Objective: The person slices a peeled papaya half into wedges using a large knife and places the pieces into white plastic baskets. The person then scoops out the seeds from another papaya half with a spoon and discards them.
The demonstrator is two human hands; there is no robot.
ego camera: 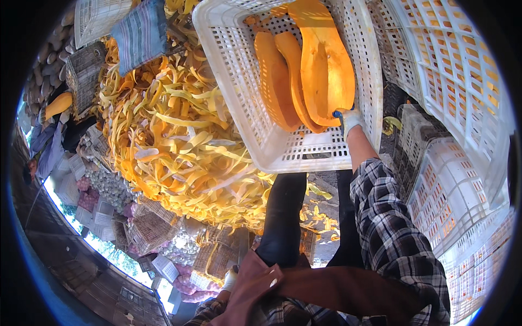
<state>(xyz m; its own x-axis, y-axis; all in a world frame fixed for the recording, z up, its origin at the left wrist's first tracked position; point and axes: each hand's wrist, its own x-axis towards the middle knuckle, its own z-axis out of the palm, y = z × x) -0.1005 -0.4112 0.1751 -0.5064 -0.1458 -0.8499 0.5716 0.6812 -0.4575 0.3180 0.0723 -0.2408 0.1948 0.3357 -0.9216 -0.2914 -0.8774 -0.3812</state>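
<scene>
My right hand (351, 120), in a white glove with blue fingertips, grips the near end of a large peeled orange squash half (332, 77). The piece lies hollow side up inside a white plastic crate (267, 157). Beside it are two narrower squash pieces (271, 81), (290, 61), also peeled and hollowed. Low in the view, my gloved left hand (231, 278) hangs beside the brown apron (261, 281), partly hidden by it. Its fingers are too small and covered to read. A broad heap of yellow and orange peelings (183, 134) lies to the left of the crate.
White crates (452, 53), (448, 195) are stacked along the right, orange showing through their slots. A striped cloth (140, 34) lies above the peel heap. At far left, another person's sleeve (52, 146) is near an orange squash (59, 105). Wicker-like crates (151, 222) stand lower left.
</scene>
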